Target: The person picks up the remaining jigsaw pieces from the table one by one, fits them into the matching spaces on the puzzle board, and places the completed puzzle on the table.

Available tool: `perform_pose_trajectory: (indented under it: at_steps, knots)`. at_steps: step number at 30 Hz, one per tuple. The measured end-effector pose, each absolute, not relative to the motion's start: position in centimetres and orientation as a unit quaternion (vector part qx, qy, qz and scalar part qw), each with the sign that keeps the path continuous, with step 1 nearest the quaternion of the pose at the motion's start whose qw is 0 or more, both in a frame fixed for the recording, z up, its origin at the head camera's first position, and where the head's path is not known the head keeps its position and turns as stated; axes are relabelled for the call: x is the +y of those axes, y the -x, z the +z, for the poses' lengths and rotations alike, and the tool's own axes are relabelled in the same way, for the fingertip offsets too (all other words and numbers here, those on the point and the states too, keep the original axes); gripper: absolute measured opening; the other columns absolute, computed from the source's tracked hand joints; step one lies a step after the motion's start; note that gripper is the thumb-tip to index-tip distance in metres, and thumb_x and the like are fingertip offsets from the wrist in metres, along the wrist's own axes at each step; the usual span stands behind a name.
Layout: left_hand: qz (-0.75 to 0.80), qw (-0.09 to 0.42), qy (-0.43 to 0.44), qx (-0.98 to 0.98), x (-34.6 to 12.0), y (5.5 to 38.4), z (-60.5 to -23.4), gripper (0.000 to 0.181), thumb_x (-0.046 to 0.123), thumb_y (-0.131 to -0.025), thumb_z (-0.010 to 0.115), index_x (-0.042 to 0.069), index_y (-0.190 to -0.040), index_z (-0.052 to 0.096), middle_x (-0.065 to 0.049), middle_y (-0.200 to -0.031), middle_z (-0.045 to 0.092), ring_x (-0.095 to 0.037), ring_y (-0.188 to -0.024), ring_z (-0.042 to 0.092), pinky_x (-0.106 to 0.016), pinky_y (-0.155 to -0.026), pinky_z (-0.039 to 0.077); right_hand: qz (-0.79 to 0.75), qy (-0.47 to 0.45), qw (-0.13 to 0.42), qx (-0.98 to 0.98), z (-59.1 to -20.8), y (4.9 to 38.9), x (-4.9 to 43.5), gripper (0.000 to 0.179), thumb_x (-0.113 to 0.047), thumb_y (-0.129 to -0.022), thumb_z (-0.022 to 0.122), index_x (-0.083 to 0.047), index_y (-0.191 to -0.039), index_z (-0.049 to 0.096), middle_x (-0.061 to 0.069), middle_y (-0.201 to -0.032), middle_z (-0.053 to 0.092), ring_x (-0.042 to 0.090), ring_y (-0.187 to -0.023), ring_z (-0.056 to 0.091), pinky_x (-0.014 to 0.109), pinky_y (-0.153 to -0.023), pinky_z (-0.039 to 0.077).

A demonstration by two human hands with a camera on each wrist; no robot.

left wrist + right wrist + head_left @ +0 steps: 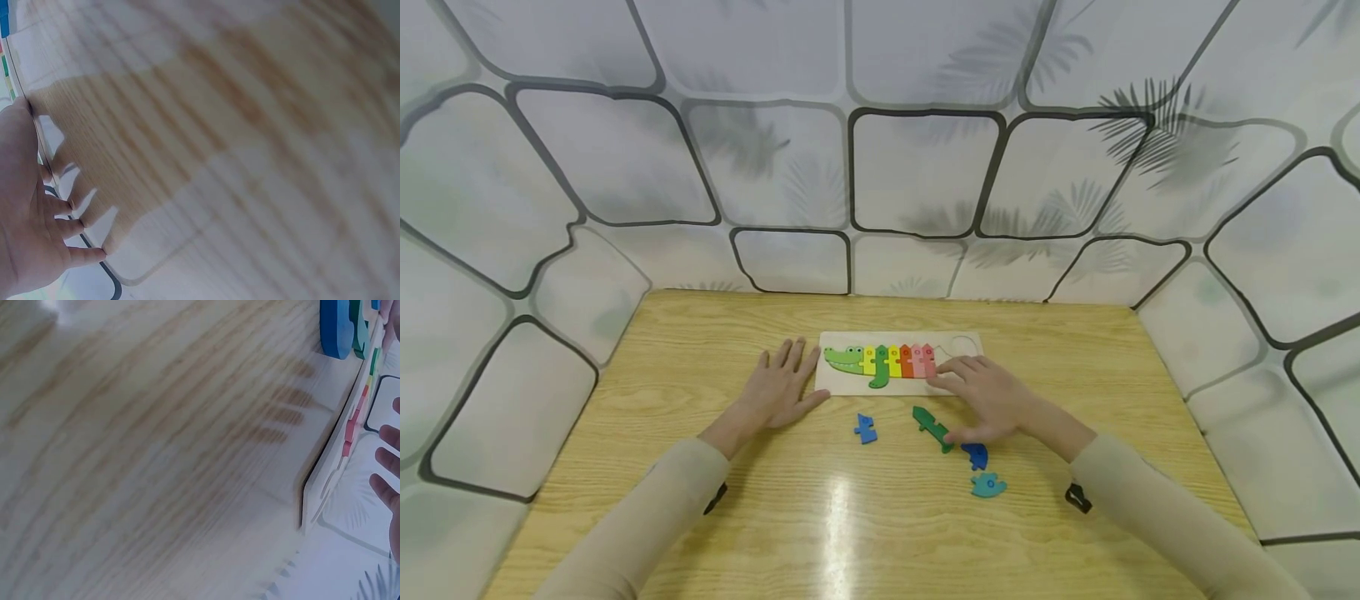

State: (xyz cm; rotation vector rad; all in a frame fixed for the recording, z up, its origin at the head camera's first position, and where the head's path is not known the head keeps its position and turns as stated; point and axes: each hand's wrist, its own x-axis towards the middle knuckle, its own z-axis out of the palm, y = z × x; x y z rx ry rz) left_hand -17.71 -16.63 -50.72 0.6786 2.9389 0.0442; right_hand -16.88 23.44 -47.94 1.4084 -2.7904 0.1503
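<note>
A pale wooden puzzle board (850, 387) lies on the table, with a green crocodile head (842, 360) and a row of yellow, green, orange and pink body pieces (906, 361) set in it. At its left end my left hand (775, 390) rests with spread fingers, the thumb at the board's lower left corner. My right hand (988, 398) hovers over the board's right part, fingers loosely extended and holding nothing; the right wrist view shows its fingers (389, 460) apart from the board. Below the board lie a blue piece (867, 430), a long green piece (929, 425), a dark blue piece (977, 455) and a teal piece (988, 486).
The wood-grain table (760, 525) reaches back to a pale wall covering (790, 258) with dark stone outlines and leaf prints, which also flanks both sides. An outlined slot (964, 342) shows at the board's right end. Glare falls on the table's front middle.
</note>
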Motion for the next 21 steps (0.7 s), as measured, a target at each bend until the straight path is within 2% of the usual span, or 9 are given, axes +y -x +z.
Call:
perform_pose_trajectory:
  at_steps: [12,21]
  knots:
    - [0.009,0.06,-0.226,0.972,-16.6,17.8,-50.8,0.088,0.067,-0.106,0.042,0.01,-0.169,0.024,-0.027,-0.173,0.024,-0.047,-0.161,0.026,-0.071,-0.123,0.032,0.066,-0.455,0.018,-0.888,-49.0,16.3,24.0,0.084,-0.07,-0.085,0.074,-0.017,-0.148,0.058,0.008,-0.143,0.063,0.028,-0.13,0.06,0.053,-0.108,0.051]
    - [0.012,0.063,-0.225,0.972,-16.6,17.8,-50.9,0.087,0.067,-0.106,0.042,0.01,-0.169,0.023,-0.026,-0.174,0.023,-0.047,-0.162,0.025,-0.072,-0.123,0.031,0.054,-0.451,-0.006,-0.891,-49.2,15.6,24.1,0.081,-0.071,-0.087,0.071,-0.018,-0.148,0.059,0.006,-0.144,0.062,0.028,-0.132,0.06,0.051,-0.111,0.05]
